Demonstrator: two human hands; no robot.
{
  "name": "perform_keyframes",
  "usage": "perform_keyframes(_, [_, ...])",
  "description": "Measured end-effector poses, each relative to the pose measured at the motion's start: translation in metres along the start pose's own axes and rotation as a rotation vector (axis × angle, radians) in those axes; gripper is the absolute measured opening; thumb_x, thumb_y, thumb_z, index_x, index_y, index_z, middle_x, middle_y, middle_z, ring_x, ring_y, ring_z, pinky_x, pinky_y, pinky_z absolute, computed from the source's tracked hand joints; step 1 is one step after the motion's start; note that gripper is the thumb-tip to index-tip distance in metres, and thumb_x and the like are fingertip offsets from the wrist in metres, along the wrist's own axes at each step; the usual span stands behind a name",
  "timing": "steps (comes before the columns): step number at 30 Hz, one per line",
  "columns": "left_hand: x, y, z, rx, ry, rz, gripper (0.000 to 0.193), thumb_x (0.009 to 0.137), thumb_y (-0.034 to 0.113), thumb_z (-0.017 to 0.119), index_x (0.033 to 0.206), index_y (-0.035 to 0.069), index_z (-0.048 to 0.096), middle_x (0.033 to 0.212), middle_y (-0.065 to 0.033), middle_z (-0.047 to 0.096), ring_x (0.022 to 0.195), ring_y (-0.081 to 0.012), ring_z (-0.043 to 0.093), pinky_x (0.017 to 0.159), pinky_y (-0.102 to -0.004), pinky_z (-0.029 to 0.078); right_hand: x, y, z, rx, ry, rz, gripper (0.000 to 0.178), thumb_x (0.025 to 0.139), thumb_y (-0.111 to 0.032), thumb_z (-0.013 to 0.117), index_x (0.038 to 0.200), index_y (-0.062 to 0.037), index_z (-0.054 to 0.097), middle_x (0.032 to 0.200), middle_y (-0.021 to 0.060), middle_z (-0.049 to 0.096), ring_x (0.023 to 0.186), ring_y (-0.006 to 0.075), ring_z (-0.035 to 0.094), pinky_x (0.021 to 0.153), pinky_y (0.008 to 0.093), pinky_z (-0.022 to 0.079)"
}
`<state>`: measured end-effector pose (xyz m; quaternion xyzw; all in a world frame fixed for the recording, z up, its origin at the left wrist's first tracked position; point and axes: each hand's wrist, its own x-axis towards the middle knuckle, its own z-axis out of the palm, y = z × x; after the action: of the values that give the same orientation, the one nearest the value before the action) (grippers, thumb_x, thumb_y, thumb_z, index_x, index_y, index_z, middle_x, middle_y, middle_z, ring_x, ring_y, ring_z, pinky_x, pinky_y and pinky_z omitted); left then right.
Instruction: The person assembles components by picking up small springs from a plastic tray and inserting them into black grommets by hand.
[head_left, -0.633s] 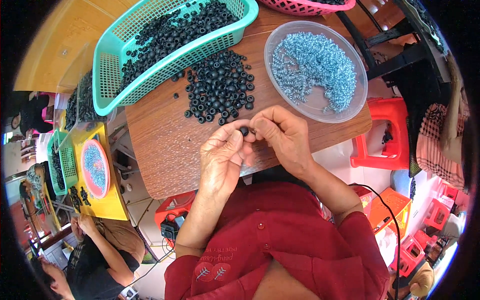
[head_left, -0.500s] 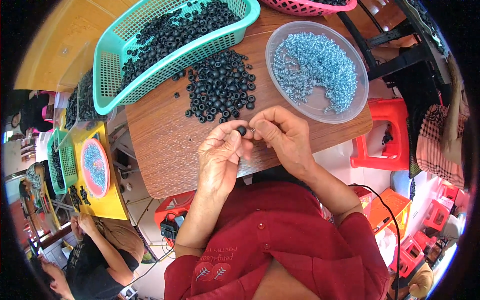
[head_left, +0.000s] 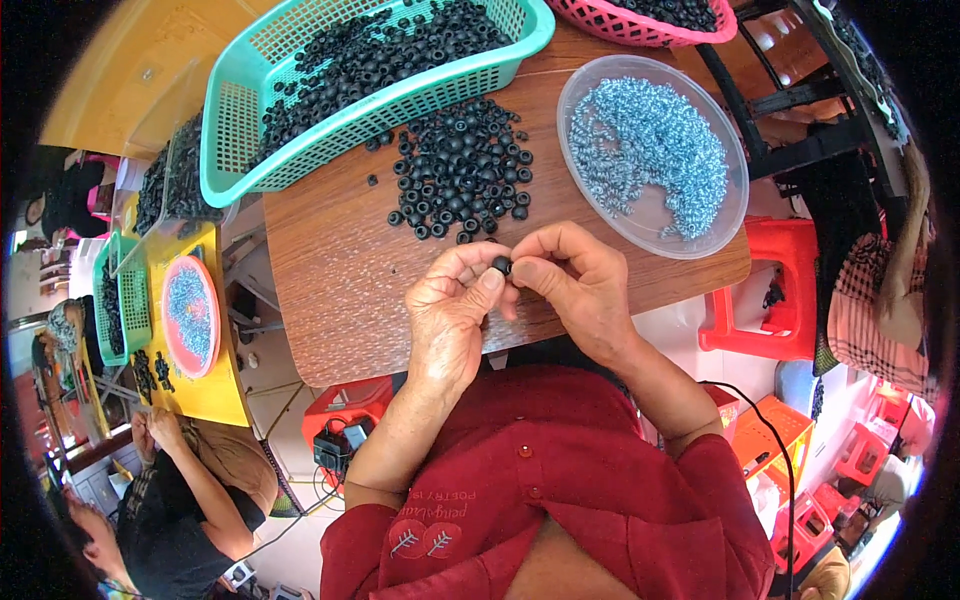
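A small black rubber ring is pinched between the fingertips of my left hand and my right hand, just above the near edge of the brown wooden table. Beyond my fingers lies a loose pile of black rings. To the right of the pile sits a clear round plastic dish filled with small silvery-blue screws. A teal plastic basket holding many more black rings stands at the back left.
A pink basket of black rings sits at the table's far edge. Red plastic stools stand to the right. At the left another person sits at a yellow table with a pink dish and green baskets.
Both hands stay together over the table's near edge. The black ring sits a little more exposed between the fingertips than before.
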<state>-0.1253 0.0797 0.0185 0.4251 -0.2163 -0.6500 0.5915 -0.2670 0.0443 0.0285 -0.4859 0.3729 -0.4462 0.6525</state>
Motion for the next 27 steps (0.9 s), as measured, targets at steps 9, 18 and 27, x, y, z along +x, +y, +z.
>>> perform_keyframes(9, [-0.005,-0.005,-0.003,-0.172,0.049,-0.070,0.021,0.087,0.003,0.063,0.107,-0.004,0.062,0.082,-0.0067,0.063,0.070,-0.0134,0.059,0.060,-0.0247,0.048,0.001,-0.002,0.003,-0.318,0.082,-0.044,0.013,0.083,-0.007,0.068,0.084,0.0020,0.059,0.076,0.0037,0.062,0.068,0.0070,0.058,0.059,0.0230,0.047])
perform_keyframes(18, [-0.013,-0.002,-0.016,-0.013,-0.067,-0.048,0.020,0.087,0.004,0.064,0.105,-0.004,0.062,0.087,-0.0109,0.066,0.069,-0.0146,0.062,0.056,-0.0248,0.052,0.006,-0.005,0.001,-0.135,-0.038,0.172,0.011,0.079,-0.002,0.071,0.082,-0.0008,0.060,0.074,0.0038,0.063,0.066,0.0085,0.060,0.060,0.0202,0.046])
perform_keyframes(27, [-0.017,0.009,-0.048,-0.154,-0.109,-0.003,0.016,0.092,0.011,0.058,0.103,-0.001,0.055,0.085,-0.0115,0.063,0.066,-0.0153,0.059,0.057,-0.0270,0.049,0.037,-0.007,0.035,-0.425,-0.155,-0.106,0.009,0.081,-0.007,0.065,0.079,-0.0001,0.060,0.073,0.0057,0.064,0.069,0.0151,0.060,0.064,0.0280,0.047])
